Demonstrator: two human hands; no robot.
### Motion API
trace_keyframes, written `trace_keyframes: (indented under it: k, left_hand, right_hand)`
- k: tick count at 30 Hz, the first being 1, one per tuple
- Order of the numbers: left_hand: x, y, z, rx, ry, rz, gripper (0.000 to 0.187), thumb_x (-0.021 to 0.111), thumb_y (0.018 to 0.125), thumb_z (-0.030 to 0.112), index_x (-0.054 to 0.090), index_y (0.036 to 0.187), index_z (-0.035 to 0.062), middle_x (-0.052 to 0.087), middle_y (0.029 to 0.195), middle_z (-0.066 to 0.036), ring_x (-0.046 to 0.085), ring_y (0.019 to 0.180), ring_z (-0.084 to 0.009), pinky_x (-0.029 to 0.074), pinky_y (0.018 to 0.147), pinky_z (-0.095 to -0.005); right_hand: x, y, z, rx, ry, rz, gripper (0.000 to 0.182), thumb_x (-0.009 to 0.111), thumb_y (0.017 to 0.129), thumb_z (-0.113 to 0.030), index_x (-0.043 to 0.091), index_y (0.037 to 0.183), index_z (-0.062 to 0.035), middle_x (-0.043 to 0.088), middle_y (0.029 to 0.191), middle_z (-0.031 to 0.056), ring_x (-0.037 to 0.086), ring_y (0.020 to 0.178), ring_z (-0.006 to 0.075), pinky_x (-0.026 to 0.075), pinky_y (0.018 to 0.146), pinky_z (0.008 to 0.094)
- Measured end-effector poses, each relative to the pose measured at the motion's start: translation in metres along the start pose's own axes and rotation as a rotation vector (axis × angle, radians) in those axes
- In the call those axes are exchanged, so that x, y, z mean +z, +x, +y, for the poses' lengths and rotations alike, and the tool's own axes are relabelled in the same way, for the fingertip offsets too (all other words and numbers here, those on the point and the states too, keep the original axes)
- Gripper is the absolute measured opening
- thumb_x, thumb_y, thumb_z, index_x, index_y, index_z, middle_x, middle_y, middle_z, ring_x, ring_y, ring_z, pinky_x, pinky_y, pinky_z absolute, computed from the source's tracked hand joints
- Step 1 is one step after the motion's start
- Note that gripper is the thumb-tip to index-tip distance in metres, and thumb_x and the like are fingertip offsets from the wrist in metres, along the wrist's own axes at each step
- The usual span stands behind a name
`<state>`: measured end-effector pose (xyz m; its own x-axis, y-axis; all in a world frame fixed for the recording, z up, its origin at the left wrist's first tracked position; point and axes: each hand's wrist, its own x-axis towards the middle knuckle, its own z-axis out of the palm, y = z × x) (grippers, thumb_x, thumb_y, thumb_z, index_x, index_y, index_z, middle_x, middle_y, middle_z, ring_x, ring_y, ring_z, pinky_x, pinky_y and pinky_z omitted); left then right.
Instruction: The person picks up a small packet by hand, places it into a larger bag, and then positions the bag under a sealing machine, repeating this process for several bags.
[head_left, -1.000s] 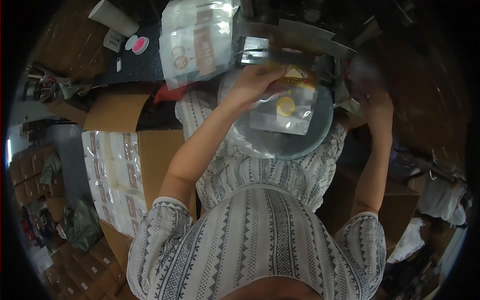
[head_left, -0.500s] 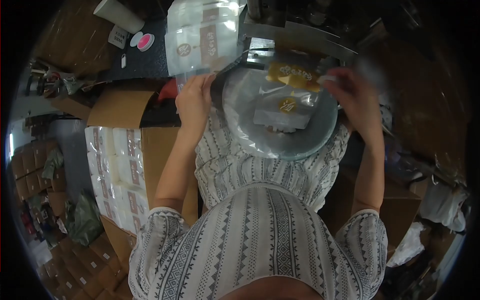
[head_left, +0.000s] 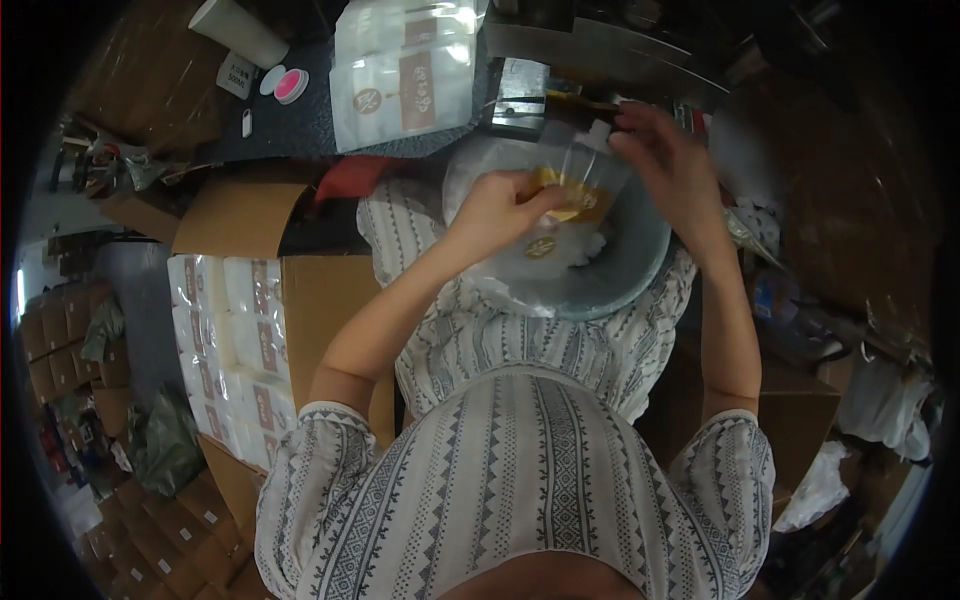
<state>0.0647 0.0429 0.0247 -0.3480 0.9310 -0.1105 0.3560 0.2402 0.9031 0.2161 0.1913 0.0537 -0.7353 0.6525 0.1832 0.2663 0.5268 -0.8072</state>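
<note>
Dark desk [head_left: 290,130] lies beyond the basin [head_left: 645,255]; left hand [head_left: 495,212] fingers pinch a printed pouch [head_left: 590,205], presumably steadying it; right hand [head_left: 678,170] fingers apparently grip a white piece [head_left: 597,135].

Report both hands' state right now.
Left hand: closed, pinching the gold-banded clear pouch.
Right hand: closed, apparently pinching a small white piece.

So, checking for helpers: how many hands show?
2: the left hand pinching a pouch over the basin, and the right hand close by on its right. None seems hidden.
</note>
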Motion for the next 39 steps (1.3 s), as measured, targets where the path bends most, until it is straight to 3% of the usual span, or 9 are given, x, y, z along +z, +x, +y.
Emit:
trace_keyframes:
  k: [1,4,11,14,16,22,31,34,39]
  left_hand:
    - [0.002,0.007,0.009,-0.276,-0.276,-0.103,0.021,0.065,0.088,0.018,0.066,0.091,-0.0026,0.067,0.08,-0.009,0.067,0.071,-0.0152,0.051,0.061,-0.0247]
    - [0.013,0.04,-0.01,-0.259,-0.676,-0.072,0.029,0.063,0.09,0.023,0.064,0.097,-0.0057,0.067,0.086,-0.009,0.066,0.077,-0.0117,0.053,0.065,-0.0227]
    - [0.009,0.046,-0.018,-0.287,-0.675,-0.053,0.036,0.062,0.091,0.026,0.059,0.108,-0.0061,0.067,0.093,-0.012,0.066,0.075,-0.0143,0.054,0.063,-0.0245]
    - [-0.028,0.042,-0.05,0.091,-0.225,0.386,0.038,0.064,0.089,0.028,0.059,0.109,-0.0035,0.067,0.094,-0.013,0.066,0.083,-0.0217,0.054,0.07,-0.0293]
    - [-0.049,0.039,-0.077,0.344,1.233,0.814,0.037,0.066,0.086,0.027,0.06,0.109,-0.0005,0.066,0.094,-0.015,0.064,0.092,-0.0286,0.052,0.078,-0.0352]
    - [-0.066,-0.005,-0.093,0.233,0.89,0.553,0.029,0.072,0.077,0.018,0.062,0.1,0.0037,0.062,0.092,-0.013,0.061,0.085,-0.032,0.047,0.072,-0.0383]
    - [-0.072,0.028,-0.092,0.267,0.88,0.763,0.015,0.066,0.08,0.008,0.06,0.093,0.0027,0.058,0.085,-0.012,0.058,0.076,-0.033,0.045,0.063,-0.0417]
    - [-0.077,0.016,-0.093,0.532,0.696,0.607,0.014,0.066,0.078,0.006,0.061,0.092,0.0027,0.058,0.083,-0.011,0.058,0.075,-0.0322,0.046,0.062,-0.0409]
    - [-0.057,-0.02,-0.05,0.378,0.737,0.619,0.012,0.065,0.077,0.003,0.064,0.089,0.0039,0.06,0.08,-0.01,0.06,0.074,-0.0306,0.047,0.063,-0.0383]
  right_hand:
    - [-0.006,-0.001,0.005,0.024,-0.006,0.083,0.028,0.067,0.085,-0.014,0.062,0.11,-0.0027,0.069,0.098,0.0107,0.066,0.087,0.0175,0.05,0.078,0.029]
    - [-0.029,-0.014,0.004,0.051,-0.18,0.024,0.028,0.066,0.086,-0.015,0.062,0.112,-0.004,0.069,0.097,0.0107,0.066,0.089,0.0168,0.05,0.077,0.0295]
    - [-0.052,-0.01,0.071,0.223,-0.708,0.173,0.025,0.062,0.086,-0.015,0.063,0.109,-0.0055,0.066,0.101,0.018,0.065,0.092,0.0329,0.05,0.078,0.0386]
    - [-0.054,-0.005,0.105,0.038,-0.717,0.171,0.025,0.059,0.084,-0.014,0.063,0.107,-0.005,0.064,0.104,0.021,0.062,0.094,0.0381,0.049,0.08,0.0425]
    - [-0.057,-0.005,0.108,0.072,-0.576,0.128,0.024,0.058,0.083,-0.012,0.063,0.105,-0.005,0.063,0.104,0.0209,0.062,0.095,0.0365,0.049,0.08,0.0418]
    - [-0.061,-0.017,0.058,0.307,-0.51,0.15,0.02,0.057,0.082,-0.006,0.064,0.101,-0.0034,0.065,0.094,0.0187,0.063,0.091,0.0335,0.05,0.078,0.039]
    - [-0.009,-0.013,-0.006,-0.002,-0.084,-0.073,0.021,0.064,0.086,-0.009,0.064,0.107,-0.0038,0.067,0.09,0.0033,0.06,0.08,0.0091,0.048,0.073,0.0253]
    - [-0.011,-0.017,0.0,0.021,0.026,-0.028,0.021,0.064,0.086,-0.008,0.064,0.107,-0.0032,0.067,0.091,0.0054,0.061,0.079,0.0104,0.048,0.073,0.025]
    - [0.008,-0.015,-0.013,-0.11,0.015,-0.037,0.021,0.065,0.082,-0.009,0.064,0.102,-0.0035,0.066,0.091,0.0121,0.065,0.08,0.0241,0.051,0.073,0.0322]
